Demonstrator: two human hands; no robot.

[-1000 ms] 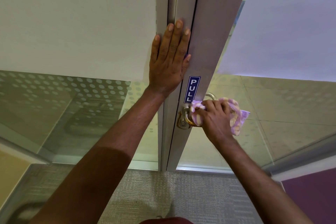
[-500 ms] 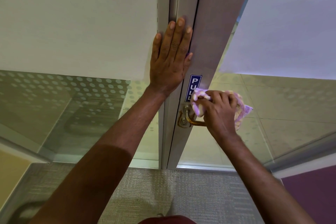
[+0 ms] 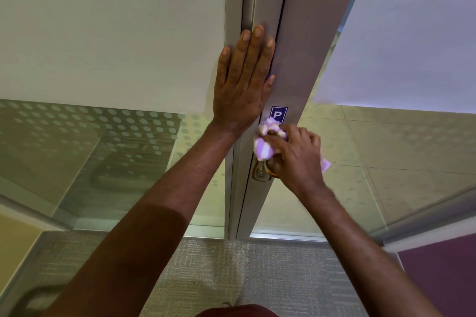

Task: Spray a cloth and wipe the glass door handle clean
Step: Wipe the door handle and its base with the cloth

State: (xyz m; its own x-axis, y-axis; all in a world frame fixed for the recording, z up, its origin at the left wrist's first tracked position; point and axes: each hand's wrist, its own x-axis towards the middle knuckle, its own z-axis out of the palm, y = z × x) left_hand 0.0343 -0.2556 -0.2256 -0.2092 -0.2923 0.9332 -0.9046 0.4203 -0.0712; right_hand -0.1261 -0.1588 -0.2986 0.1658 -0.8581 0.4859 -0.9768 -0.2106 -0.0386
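Pressing flat against the metal door frame [image 3: 304,33] near the centre of the frame, my left hand [image 3: 243,85] has its fingers stretched straight and close together, pointing up. Just below and to the right, my right hand [image 3: 296,154] is clenched around a bunched purple-and-white checked cloth [image 3: 264,147], fingers curled tight on it, pushing it against the top of the brass door handle [image 3: 262,171]. The cloth covers most of a blue sign [image 3: 278,113]; only the letter P shows. Frosted glass panels [image 3: 103,33] fill both sides.
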